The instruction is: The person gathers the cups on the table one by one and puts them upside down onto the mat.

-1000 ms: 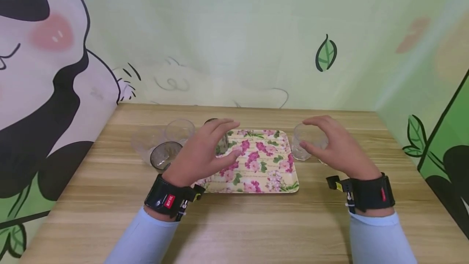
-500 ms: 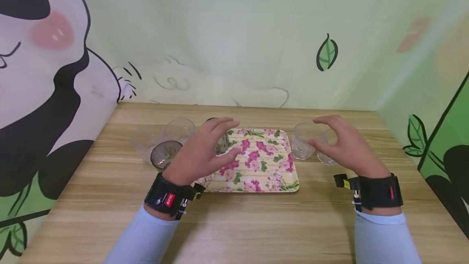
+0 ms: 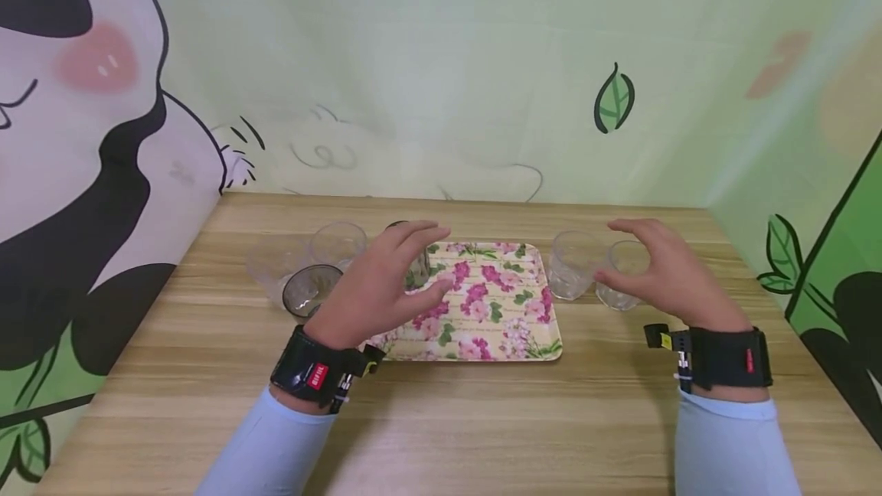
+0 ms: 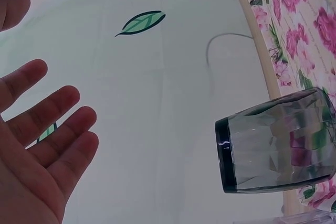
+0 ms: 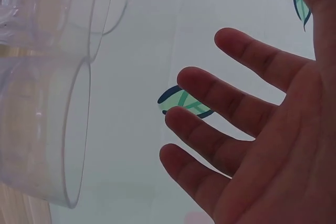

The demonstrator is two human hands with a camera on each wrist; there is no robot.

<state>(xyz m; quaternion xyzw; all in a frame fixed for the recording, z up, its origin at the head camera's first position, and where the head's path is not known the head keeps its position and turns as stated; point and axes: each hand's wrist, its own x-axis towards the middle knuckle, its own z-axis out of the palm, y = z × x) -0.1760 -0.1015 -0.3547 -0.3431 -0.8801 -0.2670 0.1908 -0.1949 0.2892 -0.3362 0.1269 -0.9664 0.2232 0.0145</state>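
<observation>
My left hand point(image 3: 379, 289) hovers over the left part of a floral tray point(image 3: 482, 308), fingers spread and nothing in its grasp. Partly behind it, a smoky glass tumbler point(image 3: 418, 272) stands on the tray; the left wrist view shows this tumbler point(image 4: 278, 142) apart from the fingers. Over on the right, my right hand point(image 3: 668, 274) is held in the air with thumb and fingers apart, holding nothing. Beneath and beside it are two clear glasses point(image 3: 570, 274) point(image 3: 618, 295), just right of the tray. In the right wrist view a clear glass point(image 5: 39, 135) is apart from the fingertips.
Left of the tray cluster a dark-rimmed glass point(image 3: 311, 293), a clear glass point(image 3: 338, 239) and another faint clear one point(image 3: 269, 265). All stand on a wooden table point(image 3: 496, 435). A printed fabric backdrop point(image 3: 413, 98) rises behind and at both sides.
My right hand has moved to the right, from over the nearer-to-tray clear glass to the outer one, uncovering both. The left hand has stayed nearly still.
</observation>
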